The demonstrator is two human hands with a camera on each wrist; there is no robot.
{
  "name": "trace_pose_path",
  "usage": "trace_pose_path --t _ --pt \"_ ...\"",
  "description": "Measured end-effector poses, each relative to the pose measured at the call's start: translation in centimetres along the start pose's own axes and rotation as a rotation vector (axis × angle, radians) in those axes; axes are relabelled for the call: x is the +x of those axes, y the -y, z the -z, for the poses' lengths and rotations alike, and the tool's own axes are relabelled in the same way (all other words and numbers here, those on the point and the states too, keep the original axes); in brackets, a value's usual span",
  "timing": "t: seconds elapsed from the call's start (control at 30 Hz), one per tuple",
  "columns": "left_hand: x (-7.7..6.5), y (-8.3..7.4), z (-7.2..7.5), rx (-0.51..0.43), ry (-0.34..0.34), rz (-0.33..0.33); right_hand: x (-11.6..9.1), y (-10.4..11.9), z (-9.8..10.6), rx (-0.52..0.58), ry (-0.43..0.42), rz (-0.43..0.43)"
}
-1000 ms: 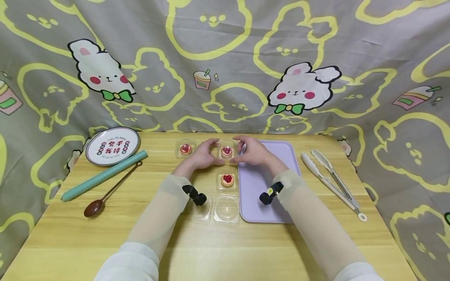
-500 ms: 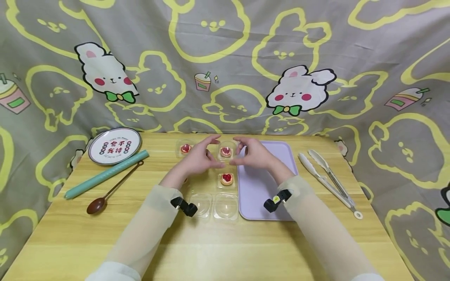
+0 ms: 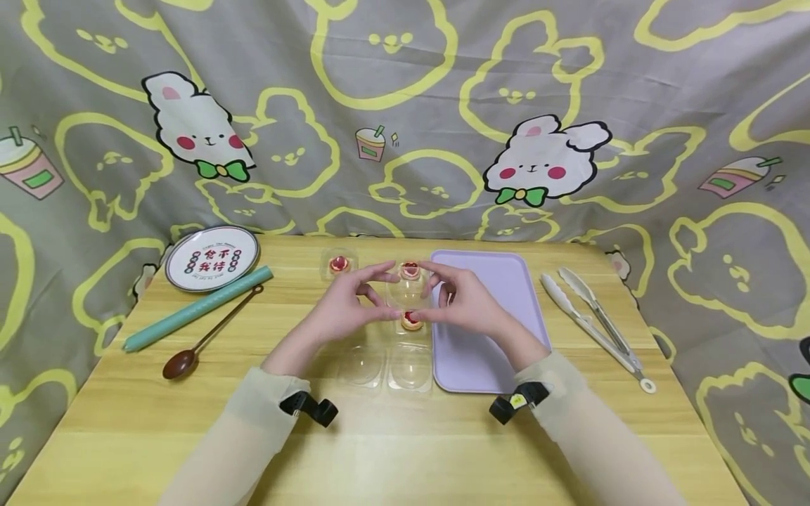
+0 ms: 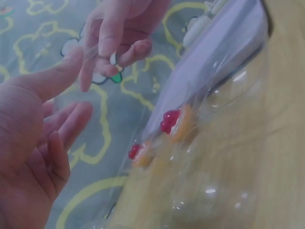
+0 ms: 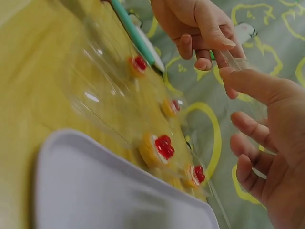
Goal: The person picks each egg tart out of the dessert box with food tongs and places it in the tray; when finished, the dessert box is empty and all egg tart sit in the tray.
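Note:
My left hand point(image 3: 344, 301) and right hand point(image 3: 467, 301) pinch a clear plastic lid point(image 3: 408, 292) from opposite sides, raised over the table. Thumbs and forefingers are at its edges; in the left wrist view it is a thin transparent sheet between the fingertips. A red-topped tart point(image 3: 410, 270) sits behind the lid, in a clear plastic box. Nearer me is a second tart point(image 3: 411, 321), close to the thumbs. A third tart point(image 3: 339, 263) is in a clear box at the back left. Another tart point(image 5: 137, 65) shows in the right wrist view, hidden by my left hand in the head view.
Two clear plastic domed pieces point(image 3: 410, 367) lie in front of the tarts. A lilac tray point(image 3: 481, 365) is right of them, with tongs point(image 3: 595, 327) farther right. At left are a plate point(image 3: 213, 277), a teal roll point(image 3: 196, 309) and a brown spoon point(image 3: 181, 363).
Both hands have come up and toward me with the clear lid, away from the box around the far tart, where they were a second ago.

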State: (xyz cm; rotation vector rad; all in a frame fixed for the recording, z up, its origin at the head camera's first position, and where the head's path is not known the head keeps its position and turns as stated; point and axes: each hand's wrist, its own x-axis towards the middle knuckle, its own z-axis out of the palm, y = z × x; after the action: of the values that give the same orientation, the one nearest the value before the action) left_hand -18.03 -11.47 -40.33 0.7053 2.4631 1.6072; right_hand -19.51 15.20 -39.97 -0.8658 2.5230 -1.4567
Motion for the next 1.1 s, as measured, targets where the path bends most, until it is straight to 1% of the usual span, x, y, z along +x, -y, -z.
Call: trace_pose_path --t 0.07,0.2,0.4,0.6,0.7,0.87,0.93,1.03,1.1 --pt "-0.7 -0.3 -0.1 0.012 0.003 -0.007 -0.7 0.3 -0.2 0.051 0.008 0.008" --pt "-2.0 -0.5 -0.4 0.001 0.007 -0.015 -1.9 0.9 -0.6 0.137 0.033 0.043" --pt "-3.5 -0.4 -0.7 -0.021 0.024 -0.024 -3.3 1.1 -1.2 0.176 0.06 0.095" --pt "-4.2 -0.4 -1.1 0.011 0.04 -0.037 -4.2 1.1 -1.7 0.195 0.091 0.09" --pt "-4.5 -0.6 -1.3 0.028 0.039 -0.034 -4.5 1.1 -1.8 0.198 0.087 0.075" --pt "-4.8 -1.1 -1.8 0.053 -0.013 0.004 -4.8 1.6 -2.5 0.234 0.077 0.03" --pt "-4.9 -1.3 -2.1 0.04 -0.039 0.023 -4.8 1.8 -2.9 0.237 0.065 0.008" --pt "-4.9 -1.5 -2.4 0.033 -0.077 0.035 -4.8 2.1 -3.6 0.242 0.021 -0.032" --pt "-4.9 -1.6 -2.5 0.009 -0.104 0.05 -4.8 2.3 -4.0 0.246 -0.017 -0.044"
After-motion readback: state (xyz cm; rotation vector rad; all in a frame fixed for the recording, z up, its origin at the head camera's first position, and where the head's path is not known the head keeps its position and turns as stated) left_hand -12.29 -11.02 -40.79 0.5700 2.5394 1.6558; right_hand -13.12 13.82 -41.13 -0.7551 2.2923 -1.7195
